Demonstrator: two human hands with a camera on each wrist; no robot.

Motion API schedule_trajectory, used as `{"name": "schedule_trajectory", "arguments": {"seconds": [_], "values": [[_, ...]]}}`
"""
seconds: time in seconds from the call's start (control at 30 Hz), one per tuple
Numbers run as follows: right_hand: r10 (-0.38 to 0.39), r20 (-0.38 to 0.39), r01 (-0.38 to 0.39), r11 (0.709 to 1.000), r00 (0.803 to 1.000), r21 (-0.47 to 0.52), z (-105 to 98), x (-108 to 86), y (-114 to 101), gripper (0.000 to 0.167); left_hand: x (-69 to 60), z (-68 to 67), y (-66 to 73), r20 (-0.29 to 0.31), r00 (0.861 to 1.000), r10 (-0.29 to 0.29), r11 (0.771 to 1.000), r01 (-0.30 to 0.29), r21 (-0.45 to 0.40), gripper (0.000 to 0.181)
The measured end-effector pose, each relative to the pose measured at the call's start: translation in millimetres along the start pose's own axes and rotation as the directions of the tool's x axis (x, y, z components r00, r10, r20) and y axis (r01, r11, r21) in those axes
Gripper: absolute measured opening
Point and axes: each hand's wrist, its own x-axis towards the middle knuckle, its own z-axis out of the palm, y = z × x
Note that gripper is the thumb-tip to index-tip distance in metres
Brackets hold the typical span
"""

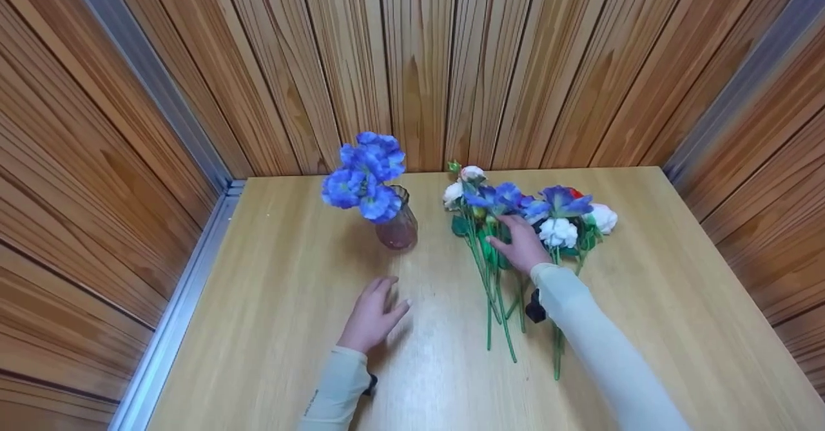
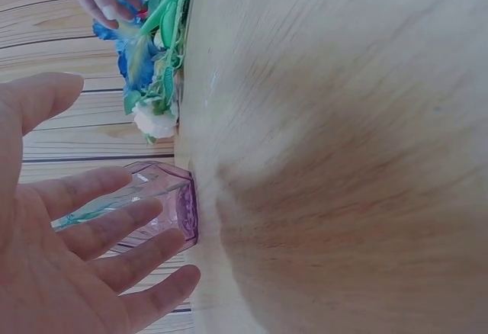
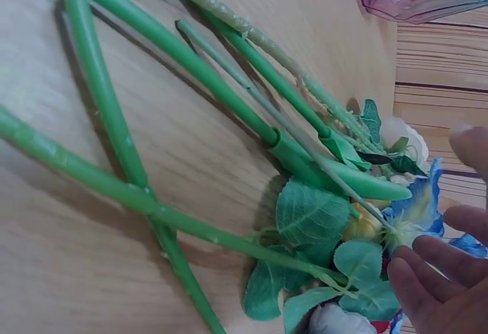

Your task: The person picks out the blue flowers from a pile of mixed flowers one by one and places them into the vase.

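My right hand (image 1: pixel 521 244) is over the loose artificial flowers, thumb and fingers apart. In the right wrist view its fingertips (image 3: pixel 415 261) are at the pale base of a blue flower (image 3: pixel 419 200), with no closed grip visible. My left hand (image 1: pixel 370 315) hovers above the table in front of the vase, its fingers spread and holding nothing. The pinkish glass vase (image 1: pixel 397 230) stands upright, with a cluster of blue flowers (image 1: pixel 368 176) leaning left out of its mouth. Left wrist view: the vase's purple base (image 2: pixel 187 208) shows beyond the fingers.
White flowers (image 1: pixel 558 232), a pale pink bloom (image 1: pixel 603 218) and a red one lie in the pile on the right, green stems (image 1: pixel 506 328) pointing toward me. The wooden table (image 1: pixel 271 328) meets plank walls (image 1: pixel 419 64) at the back and sides. A metal rail (image 1: pixel 187 289) runs along the left.
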Motion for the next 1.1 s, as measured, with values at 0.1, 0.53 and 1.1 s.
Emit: {"name": "schedule_trajectory", "arguments": {"seconds": [0.1,0.53,1.1], "values": [[-0.025,-0.017,0.025,1.000,1.000,-0.014,2,3.1,4,0.049,-0.3,-0.9,0.8,0.002,1.000,-0.006,1.000,0.006,-0.011,0.058],[0.018,-0.071,-0.011,0.996,0.997,0.092,8,8.8,13,0.035,-2.6,-2.2,0.5,0.010,0.998,-0.059,0.998,0.059,-0.003,0.059],[0.152,-0.071,-0.141,0.980,0.986,0.139,20,19.6,16,0.037,-4.1,-3.2,-2.4,0.007,0.999,-0.046,0.999,0.046,0.011,0.056]]}}
